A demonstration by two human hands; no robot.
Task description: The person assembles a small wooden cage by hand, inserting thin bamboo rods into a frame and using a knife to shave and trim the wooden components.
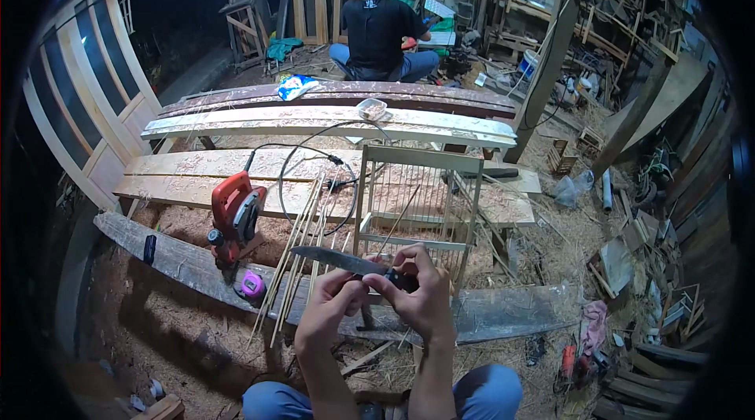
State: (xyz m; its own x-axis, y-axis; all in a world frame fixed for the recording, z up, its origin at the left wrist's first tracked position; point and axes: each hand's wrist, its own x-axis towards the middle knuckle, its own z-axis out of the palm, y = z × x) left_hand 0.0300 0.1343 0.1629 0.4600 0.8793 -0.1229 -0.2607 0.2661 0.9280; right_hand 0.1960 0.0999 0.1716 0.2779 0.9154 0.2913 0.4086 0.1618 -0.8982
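My right hand (418, 294) is closed round the black handle of a knife (334, 259). Its broad, dark grey blade points left and passes over my left hand (330, 303). The left fingers are pinched on a thin stick (399, 217), which slants up behind the blade; its lower end is hidden. Just beyond my hands stands a wooden frame (425, 156) with several thin upright rods. Long thin sticks (295, 270) lean in a loose bundle to the left of my hands, across a worn grey plank (511, 311).
An orange power planer (236, 211) with a black cord and a pink tape measure (250, 285) are on the left. Long pale boards (259, 119) covered in shavings span the middle. A person in black (377, 31) sits beyond them, back turned. A wooden post (546, 66) rises on the right.
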